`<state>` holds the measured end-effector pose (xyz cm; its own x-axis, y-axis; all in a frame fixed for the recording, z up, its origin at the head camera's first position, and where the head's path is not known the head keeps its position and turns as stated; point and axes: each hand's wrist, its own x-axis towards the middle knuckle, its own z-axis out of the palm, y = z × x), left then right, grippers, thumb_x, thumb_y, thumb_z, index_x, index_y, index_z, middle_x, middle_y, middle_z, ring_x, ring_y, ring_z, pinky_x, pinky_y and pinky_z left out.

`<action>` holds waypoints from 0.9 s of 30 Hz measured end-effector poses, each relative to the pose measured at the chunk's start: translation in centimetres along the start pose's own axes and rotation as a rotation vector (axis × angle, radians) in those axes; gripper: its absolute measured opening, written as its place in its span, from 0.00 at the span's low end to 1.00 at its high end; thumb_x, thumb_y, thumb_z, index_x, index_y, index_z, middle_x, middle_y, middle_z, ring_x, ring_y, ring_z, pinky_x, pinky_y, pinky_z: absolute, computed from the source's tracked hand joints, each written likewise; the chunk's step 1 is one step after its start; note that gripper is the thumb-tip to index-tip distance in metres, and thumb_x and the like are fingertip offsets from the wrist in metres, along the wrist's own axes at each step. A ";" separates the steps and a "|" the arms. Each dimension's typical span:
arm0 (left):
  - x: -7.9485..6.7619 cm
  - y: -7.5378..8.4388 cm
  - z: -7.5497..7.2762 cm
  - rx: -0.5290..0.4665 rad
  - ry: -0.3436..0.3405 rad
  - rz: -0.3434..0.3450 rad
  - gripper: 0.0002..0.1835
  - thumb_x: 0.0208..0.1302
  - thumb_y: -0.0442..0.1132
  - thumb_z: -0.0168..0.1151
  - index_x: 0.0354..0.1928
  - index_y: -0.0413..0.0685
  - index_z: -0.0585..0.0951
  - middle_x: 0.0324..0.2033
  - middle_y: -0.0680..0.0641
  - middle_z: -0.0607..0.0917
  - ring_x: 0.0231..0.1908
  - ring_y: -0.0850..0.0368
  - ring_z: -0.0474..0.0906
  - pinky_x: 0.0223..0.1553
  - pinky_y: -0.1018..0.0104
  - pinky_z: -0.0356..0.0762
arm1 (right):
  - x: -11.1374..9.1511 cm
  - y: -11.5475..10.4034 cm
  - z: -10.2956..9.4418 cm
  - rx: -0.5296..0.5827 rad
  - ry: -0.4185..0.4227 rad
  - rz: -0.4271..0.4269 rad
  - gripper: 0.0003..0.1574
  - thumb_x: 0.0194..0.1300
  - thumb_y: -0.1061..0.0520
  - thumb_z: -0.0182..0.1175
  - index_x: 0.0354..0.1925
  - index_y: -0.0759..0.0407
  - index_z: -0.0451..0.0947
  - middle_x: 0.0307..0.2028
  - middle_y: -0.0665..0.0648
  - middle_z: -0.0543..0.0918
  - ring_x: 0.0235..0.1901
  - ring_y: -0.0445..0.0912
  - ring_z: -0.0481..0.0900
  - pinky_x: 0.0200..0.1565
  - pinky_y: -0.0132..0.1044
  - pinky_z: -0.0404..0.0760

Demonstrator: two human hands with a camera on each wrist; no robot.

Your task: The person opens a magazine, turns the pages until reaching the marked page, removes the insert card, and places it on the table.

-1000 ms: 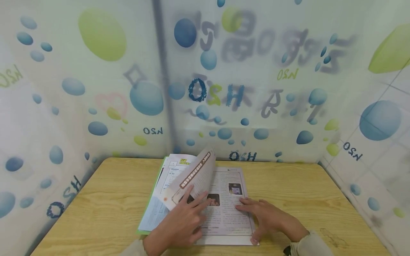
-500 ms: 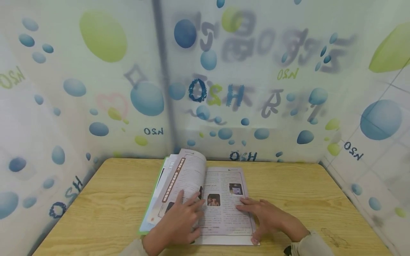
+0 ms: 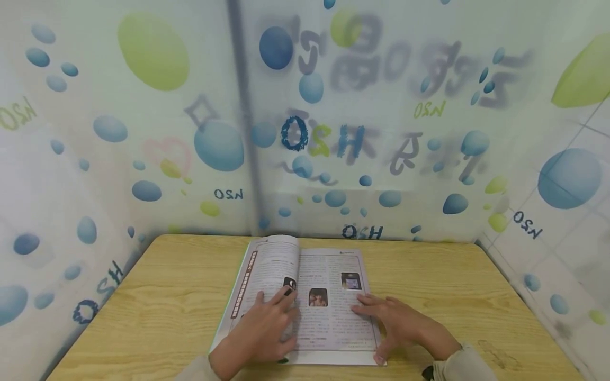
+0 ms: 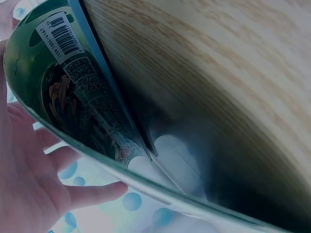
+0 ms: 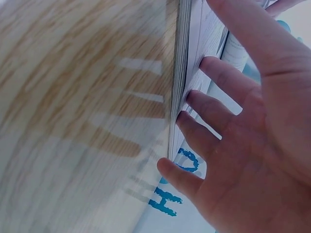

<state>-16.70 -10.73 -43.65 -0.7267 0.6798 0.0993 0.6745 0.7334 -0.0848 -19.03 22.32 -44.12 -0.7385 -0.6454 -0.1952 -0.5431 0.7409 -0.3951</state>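
Observation:
An open magazine [image 3: 333, 325] lies on the wooden table, both pages printed with text and small photos. My left hand [image 3: 264, 330] rests on the left page close to the spine, its fingers loosely spread. At the right page's outer edge, my right hand [image 3: 397, 320] touches the paper with spread fingertips, thumb at the lower corner. In the left wrist view, the green back cover [image 4: 24, 56] bows up off the table, showing a barcode [image 4: 64, 38]. The right wrist view shows relaxed fingers [image 5: 214, 109] along the thick page edges [image 5: 181, 73].
The wooden table [image 3: 452, 286] runs out on both sides of the magazine. Behind it and at the sides stands a pale curtain [image 3: 414, 164] printed with blue and green spots and letters. A dark mark [image 3: 498, 354] shows on the tabletop at the right front.
The turning page has swung left and come down onto the left side, covering the loose sheets seen there before. My left hand has shifted slightly left and down; the right hand stays in place.

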 end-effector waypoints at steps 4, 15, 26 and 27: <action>0.0 -0.1 0.1 -0.014 -0.008 -0.010 0.27 0.61 0.59 0.60 0.53 0.49 0.84 0.65 0.43 0.75 0.67 0.43 0.67 0.48 0.27 0.72 | 0.0 0.0 0.0 0.003 -0.003 -0.002 0.70 0.31 0.28 0.76 0.71 0.52 0.68 0.73 0.60 0.63 0.72 0.59 0.59 0.65 0.66 0.60; -0.2 -0.2 -0.6 -0.039 -0.020 -0.027 0.25 0.62 0.57 0.60 0.51 0.46 0.85 0.65 0.42 0.75 0.67 0.41 0.67 0.47 0.27 0.73 | 0.0 0.0 -0.2 0.021 0.001 0.009 0.66 0.34 0.29 0.77 0.71 0.49 0.69 0.73 0.60 0.64 0.71 0.61 0.61 0.65 0.65 0.61; -0.4 -0.3 -0.2 -0.027 0.025 -0.012 0.24 0.62 0.56 0.61 0.51 0.46 0.85 0.63 0.42 0.76 0.66 0.42 0.69 0.46 0.29 0.75 | 0.2 0.3 -0.5 0.043 0.019 -0.033 0.62 0.36 0.30 0.76 0.68 0.51 0.72 0.71 0.61 0.67 0.69 0.61 0.65 0.62 0.62 0.68; -0.4 -0.3 -0.2 -0.026 0.031 -0.011 0.24 0.62 0.56 0.61 0.50 0.46 0.85 0.63 0.42 0.76 0.66 0.42 0.69 0.46 0.29 0.75 | 0.2 0.3 -0.6 0.045 0.018 -0.031 0.62 0.36 0.30 0.76 0.68 0.52 0.73 0.71 0.61 0.67 0.69 0.61 0.65 0.62 0.62 0.68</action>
<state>-16.60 -11.25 -43.50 -0.7297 0.6712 0.1305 0.6703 0.7399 -0.0579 -19.56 22.50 -43.78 -0.7287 -0.6643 -0.1662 -0.5479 0.7112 -0.4405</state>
